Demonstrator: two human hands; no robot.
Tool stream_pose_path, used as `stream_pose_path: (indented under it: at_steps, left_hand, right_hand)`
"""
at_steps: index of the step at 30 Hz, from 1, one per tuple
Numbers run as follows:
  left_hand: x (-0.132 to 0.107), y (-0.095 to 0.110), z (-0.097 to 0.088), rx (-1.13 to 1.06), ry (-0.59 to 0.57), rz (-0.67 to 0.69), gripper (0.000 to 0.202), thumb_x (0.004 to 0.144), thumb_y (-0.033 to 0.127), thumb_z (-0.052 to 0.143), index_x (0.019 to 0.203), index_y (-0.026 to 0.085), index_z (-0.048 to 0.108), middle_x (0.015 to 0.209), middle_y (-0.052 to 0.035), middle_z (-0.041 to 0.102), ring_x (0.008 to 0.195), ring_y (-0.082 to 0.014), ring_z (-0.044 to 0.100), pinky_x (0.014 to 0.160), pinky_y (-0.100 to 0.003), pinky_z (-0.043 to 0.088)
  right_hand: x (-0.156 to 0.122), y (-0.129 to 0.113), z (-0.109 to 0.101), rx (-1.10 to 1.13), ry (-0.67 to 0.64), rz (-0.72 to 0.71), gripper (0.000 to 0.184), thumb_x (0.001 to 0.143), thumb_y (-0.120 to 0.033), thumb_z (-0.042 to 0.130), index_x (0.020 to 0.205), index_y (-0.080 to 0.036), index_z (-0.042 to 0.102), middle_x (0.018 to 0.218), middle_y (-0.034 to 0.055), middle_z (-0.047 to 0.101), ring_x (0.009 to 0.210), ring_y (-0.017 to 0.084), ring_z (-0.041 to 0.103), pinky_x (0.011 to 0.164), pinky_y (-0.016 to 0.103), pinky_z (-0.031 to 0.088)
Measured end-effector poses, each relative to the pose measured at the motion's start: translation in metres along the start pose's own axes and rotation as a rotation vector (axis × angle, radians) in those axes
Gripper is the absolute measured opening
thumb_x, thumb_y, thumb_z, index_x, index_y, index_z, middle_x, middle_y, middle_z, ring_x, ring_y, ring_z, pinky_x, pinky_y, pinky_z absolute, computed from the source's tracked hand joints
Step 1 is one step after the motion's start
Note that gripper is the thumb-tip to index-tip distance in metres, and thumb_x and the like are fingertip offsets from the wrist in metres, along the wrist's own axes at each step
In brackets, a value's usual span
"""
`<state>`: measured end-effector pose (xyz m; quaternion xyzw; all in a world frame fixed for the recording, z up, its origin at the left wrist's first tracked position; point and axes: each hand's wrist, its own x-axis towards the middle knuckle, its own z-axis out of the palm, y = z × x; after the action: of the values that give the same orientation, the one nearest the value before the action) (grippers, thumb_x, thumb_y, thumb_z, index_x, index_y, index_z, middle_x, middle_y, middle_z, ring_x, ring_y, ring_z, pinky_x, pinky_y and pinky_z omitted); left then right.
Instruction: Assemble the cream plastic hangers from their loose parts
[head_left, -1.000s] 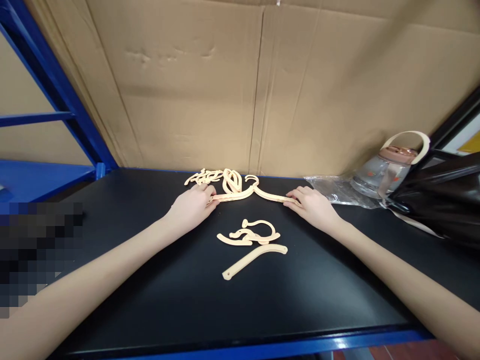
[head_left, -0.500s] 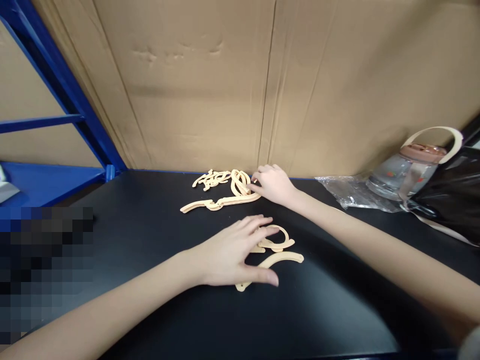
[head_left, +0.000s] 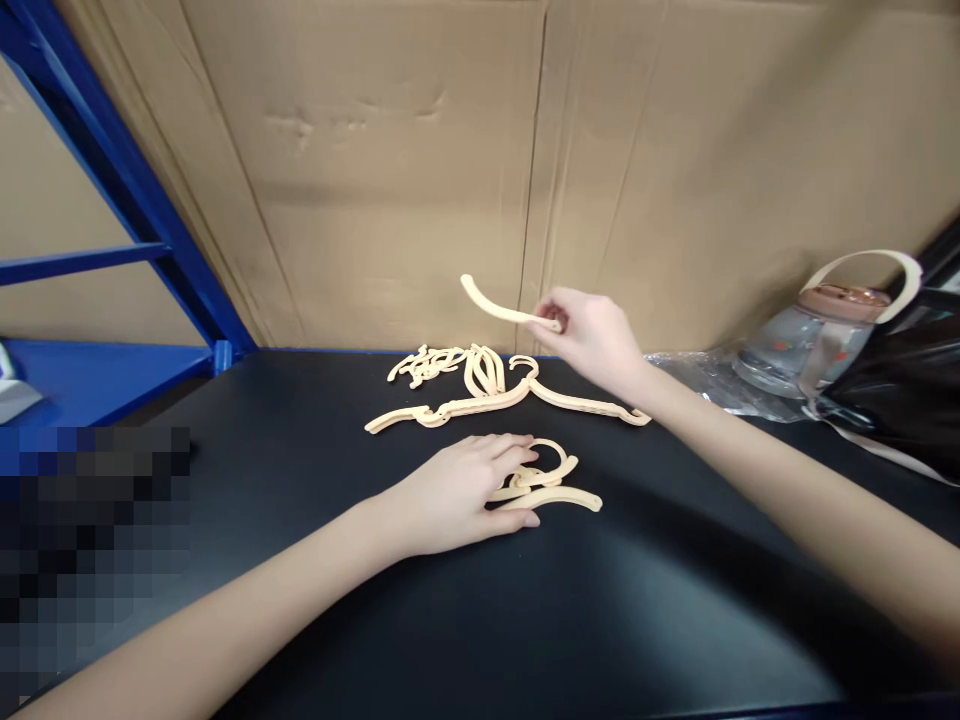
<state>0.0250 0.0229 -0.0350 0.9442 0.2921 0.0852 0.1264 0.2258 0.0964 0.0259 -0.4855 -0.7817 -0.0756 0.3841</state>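
My right hand (head_left: 589, 335) is raised in front of the cardboard, pinching one end of a curved cream hanger arm (head_left: 501, 310). Over a few loose cream hanger parts (head_left: 551, 478) rests my left hand (head_left: 472, 490), its fingers spread and its thumb apart; it covers part of them. One of those is a curved arm piece (head_left: 574, 495) beside the thumb. Behind them lies an assembled clothes hanger (head_left: 484, 404) with its hook pointing away. Several curved arm pieces (head_left: 486, 370) and a pile of small hook-like parts (head_left: 427, 365) sit farther back.
A clear bottle (head_left: 799, 340) with a pinkish lid and cream handle stands at the right, by a crumpled plastic bag (head_left: 709, 380) and a black bag (head_left: 904, 400). Cardboard (head_left: 390, 200) closes off the back of the black table (head_left: 300, 450). A blue frame (head_left: 172, 240) is at left.
My right hand has lifted a curved hanger arm from the back pile, uncovering the assembled hanger's hook and right side. My left hand has settled lower over the near parts, which have shifted slightly.
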Motion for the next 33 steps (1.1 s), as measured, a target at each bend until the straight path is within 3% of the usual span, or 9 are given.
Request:
stream_pose_path:
  at_steps: [5, 8, 11, 15, 20, 28, 33]
  left_hand:
    - [-0.001, -0.007, -0.001, 0.016, 0.011, -0.05, 0.058, 0.089, 0.053, 0.049, 0.137, 0.02, 0.045, 0.146, -0.0092, 0.044, 0.135, -0.0264, 0.039, 0.109, -0.041, 0.034]
    - [-0.001, -0.01, -0.002, 0.012, 0.021, -0.05, 0.05, 0.092, 0.046, 0.047, 0.136, 0.02, 0.047, 0.146, -0.0083, 0.044, 0.134, -0.0245, 0.04, 0.11, -0.04, 0.034]
    - [0.0, -0.011, -0.001, 0.016, 0.058, -0.036, 0.044, 0.095, 0.039, 0.044, 0.135, 0.02, 0.047, 0.144, -0.0077, 0.047, 0.132, -0.023, 0.042, 0.109, -0.039, 0.035]
    - [0.002, -0.01, 0.002, 0.063, 0.085, -0.061, 0.046, 0.096, 0.038, 0.042, 0.138, 0.019, 0.042, 0.142, -0.0087, 0.049, 0.132, -0.0238, 0.043, 0.108, -0.041, 0.036]
    - [0.004, -0.01, 0.007, 0.114, 0.103, -0.013, 0.043, 0.097, 0.039, 0.037, 0.136, 0.021, 0.044, 0.14, -0.0076, 0.051, 0.129, -0.023, 0.045, 0.106, -0.039, 0.038]
    - [0.009, -0.004, 0.008, 0.171, 0.166, -0.063, 0.031, 0.097, 0.035, 0.038, 0.118, 0.02, 0.056, 0.124, -0.0069, 0.062, 0.109, -0.0228, 0.058, 0.092, -0.038, 0.047]
    - [0.009, -0.005, 0.01, 0.045, 0.235, -0.092, 0.023, 0.093, 0.03, 0.047, 0.112, 0.021, 0.056, 0.111, -0.0044, 0.064, 0.103, -0.0209, 0.059, 0.087, -0.035, 0.048]
  right_hand:
    - [-0.044, 0.01, -0.044, 0.634, 0.117, 0.256, 0.02, 0.076, -0.036, 0.067, 0.068, -0.019, 0.059, 0.063, -0.0024, 0.054, 0.058, 0.011, 0.047, 0.057, 0.025, 0.037]
    - [-0.069, 0.021, -0.046, 0.772, 0.226, 0.378, 0.027, 0.08, -0.041, 0.063, 0.063, -0.02, 0.057, 0.059, -0.003, 0.049, 0.057, 0.01, 0.044, 0.057, 0.024, 0.038]
    - [-0.083, 0.031, -0.038, 0.788, 0.144, 0.438, 0.033, 0.082, -0.048, 0.06, 0.068, -0.018, 0.062, 0.065, -0.0005, 0.056, 0.06, 0.01, 0.049, 0.058, 0.024, 0.041]
    - [-0.089, 0.037, -0.025, 0.708, -0.086, 0.428, 0.037, 0.085, -0.052, 0.054, 0.083, -0.017, 0.065, 0.061, -0.0018, 0.056, 0.052, 0.01, 0.049, 0.051, 0.023, 0.039]
    - [-0.099, 0.029, -0.017, 0.336, -0.352, 0.23, 0.038, 0.093, -0.044, 0.045, 0.072, -0.017, 0.063, 0.056, -0.0036, 0.055, 0.048, 0.009, 0.048, 0.053, 0.023, 0.036]
    - [-0.105, 0.013, -0.014, 0.003, -0.441, 0.122, 0.025, 0.094, -0.035, 0.049, 0.1, -0.02, 0.067, 0.074, 0.0003, 0.068, 0.062, 0.013, 0.058, 0.058, 0.024, 0.036]
    - [-0.107, 0.019, -0.011, 0.051, -0.412, 0.119, 0.029, 0.093, -0.041, 0.048, 0.101, -0.019, 0.066, 0.07, -0.001, 0.064, 0.064, 0.013, 0.058, 0.058, 0.024, 0.036]
